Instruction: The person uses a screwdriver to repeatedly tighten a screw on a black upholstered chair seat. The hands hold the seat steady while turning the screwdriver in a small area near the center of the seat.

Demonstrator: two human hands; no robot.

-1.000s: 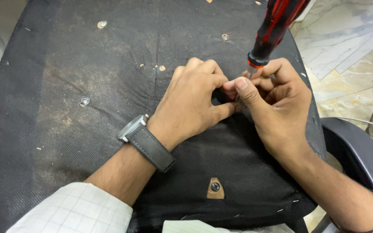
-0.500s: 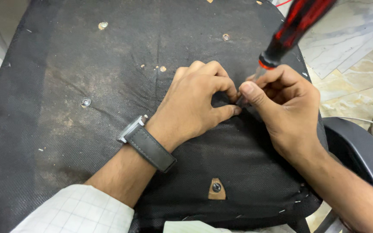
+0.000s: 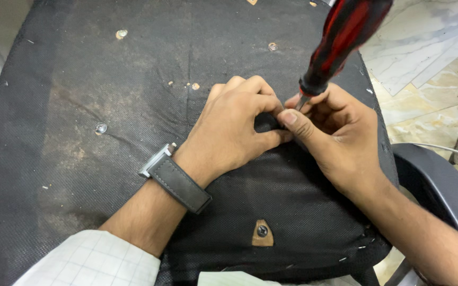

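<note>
Since half a second ago, your screwdriver [image 3: 340, 45] has swung a little more upright, its red-and-black handle now leaning less to the right, while both hands have kept their places on the black fabric underside of the chair seat [image 3: 107, 106]. Your right hand [image 3: 335, 137] grips the tool low down, thumb and fingers pinched narrowly round the metal shaft just below the handle's black collar, wrist bent and forearm running off toward the lower right corner. Your left hand [image 3: 234, 130] lies knuckles-up just beside it, fingers curled and thumb pressed toward the right thumb, so the two hands touch where the tip meets the fabric; whether the left fingers hold anything cannot be told, as the spot beneath them is hidden. A grey-strapped wristwatch [image 3: 173, 177] sits on your left wrist above a pale checked sleeve [image 3: 91, 259]. Nearer you, a screw [image 3: 262, 231] shows through a small brown wedge-shaped opening in the fabric. A dark armrest [image 3: 430, 185] curves at right, above pale marble-patterned floor tiles [image 3: 420, 79].
</note>
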